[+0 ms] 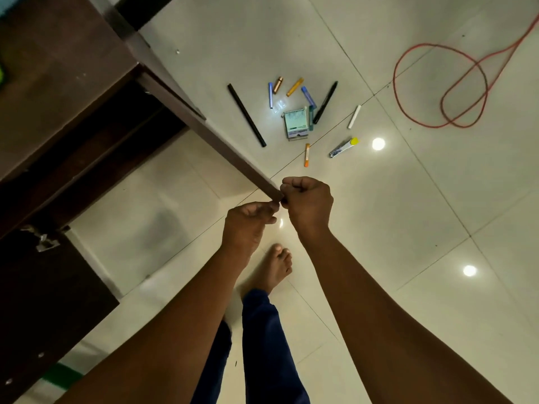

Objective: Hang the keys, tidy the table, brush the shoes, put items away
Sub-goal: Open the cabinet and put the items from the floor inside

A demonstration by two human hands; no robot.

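Tiled floor (408,214) below, both hands (309,199) curled at dark wooden door (221,147) edge, grip unclear.

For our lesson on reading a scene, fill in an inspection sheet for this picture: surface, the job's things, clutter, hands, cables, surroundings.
Surface: glossy pale tiled floor with lamp reflections.
Job's things: small items scattered on the floor: long black stick, black pen, green-white box, nail clipper, white stick, orange tube. Keys and shoes: nothing seen.
Clutter: several small coloured tubes beyond the box.
Hands: left hand and right hand meet at the corner of the dark wooden edge, fingers curled; what they pinch cannot be told.
Cables: red cable looped on the floor, far right.
Surroundings: dark wooden furniture on the left; bare foot below.
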